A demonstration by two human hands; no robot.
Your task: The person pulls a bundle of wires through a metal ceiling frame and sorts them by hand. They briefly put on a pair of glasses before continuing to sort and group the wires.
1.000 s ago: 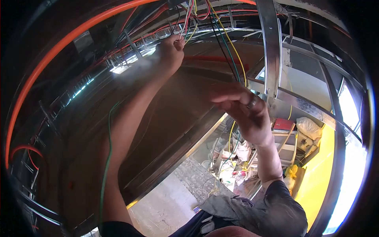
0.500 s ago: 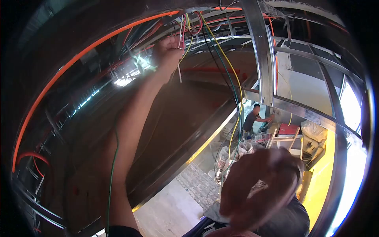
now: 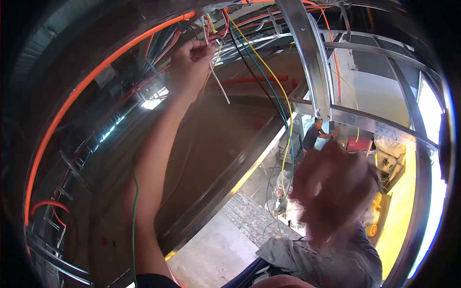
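My left hand (image 3: pixel 193 60) is raised at the upper left of centre, its fingers pinched on a white wire (image 3: pixel 220 87). The wire's free end hangs down below the fingers, and other coloured wires come from the ceiling just above. My right hand (image 3: pixel 333 192) is in front of my body at the lower right, smeared by motion; its fingers and anything in them cannot be made out. Between the hands hang a yellow wire (image 3: pixel 262 57), a green wire (image 3: pixel 291 144) and a black one. Another green wire (image 3: pixel 136 192) runs down across my left arm.
An orange conduit (image 3: pixel 79 90) curves along the left. A metal channel (image 3: pixel 306 57) drops from the ceiling, joined to a crossbar (image 3: pixel 372 122). A dark beam (image 3: pixel 216 197) spans diagonally. Below, a person (image 3: pixel 313 137) stands near piled materials and a yellow panel (image 3: pixel 401 216).
The view has shifted slightly. The white wire's hanging end now slants to the right instead of straight down, still pinched in my left hand. My right hand has moved and turned, blurred in both frames.
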